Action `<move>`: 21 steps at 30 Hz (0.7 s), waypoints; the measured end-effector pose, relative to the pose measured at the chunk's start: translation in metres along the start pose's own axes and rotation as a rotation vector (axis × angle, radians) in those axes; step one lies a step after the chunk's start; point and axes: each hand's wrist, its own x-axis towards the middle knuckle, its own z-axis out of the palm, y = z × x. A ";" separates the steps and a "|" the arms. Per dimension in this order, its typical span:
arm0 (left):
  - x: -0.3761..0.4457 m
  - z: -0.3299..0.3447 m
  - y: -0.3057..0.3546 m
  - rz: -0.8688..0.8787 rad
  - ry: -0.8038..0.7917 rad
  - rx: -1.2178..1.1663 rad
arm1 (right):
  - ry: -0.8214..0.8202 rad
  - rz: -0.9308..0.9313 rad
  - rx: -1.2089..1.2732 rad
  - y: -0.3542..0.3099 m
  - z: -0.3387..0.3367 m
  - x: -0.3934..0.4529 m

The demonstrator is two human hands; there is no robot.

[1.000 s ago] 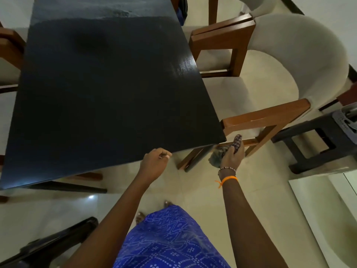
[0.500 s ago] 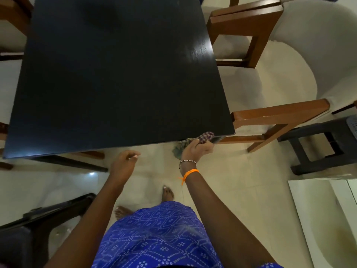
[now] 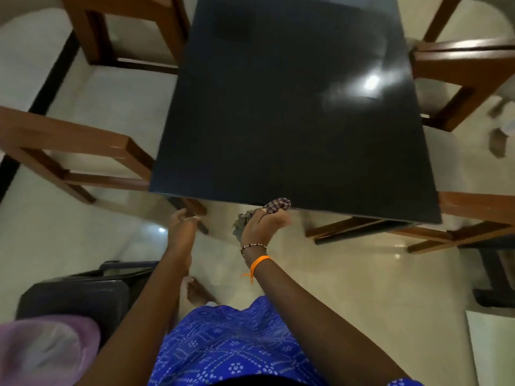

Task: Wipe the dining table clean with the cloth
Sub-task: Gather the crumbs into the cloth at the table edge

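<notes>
The black dining table [image 3: 292, 112] fills the upper middle of the head view, its glossy top showing a lamp glare at the right. My right hand [image 3: 260, 222] grips a bunched checked cloth [image 3: 276, 206] against the table's near edge, part of the cloth hanging below my fingers. My left hand [image 3: 182, 221] hovers just below the table's near left corner with its fingers loosely curled; something thin and pale shows at the fingertips, too small to identify.
Wooden chairs with pale seats stand on both sides: at the left [image 3: 83, 151] and at the right [image 3: 468, 68]. A dark chair [image 3: 75, 293] sits at my lower left with a pinkish item [image 3: 47, 349] in front of it. The floor is glossy tile.
My right hand has slid the cloth leftward along the table's near edge, away from the right corner. The camera has swung, so the table now sits more centrally. My left hand stays near the edge.
</notes>
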 end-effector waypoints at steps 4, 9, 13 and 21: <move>0.026 -0.059 0.017 -0.006 0.076 -0.013 | -0.011 -0.047 -0.036 -0.009 0.050 -0.042; 0.046 -0.106 0.025 0.044 0.058 0.003 | -0.094 -0.143 -0.095 -0.012 0.093 -0.082; 0.056 -0.126 0.022 0.049 0.056 0.015 | -0.196 -0.139 -0.104 -0.020 0.120 -0.104; 0.061 -0.147 0.009 0.008 0.107 -0.054 | -0.769 -0.396 -0.290 -0.031 0.143 -0.137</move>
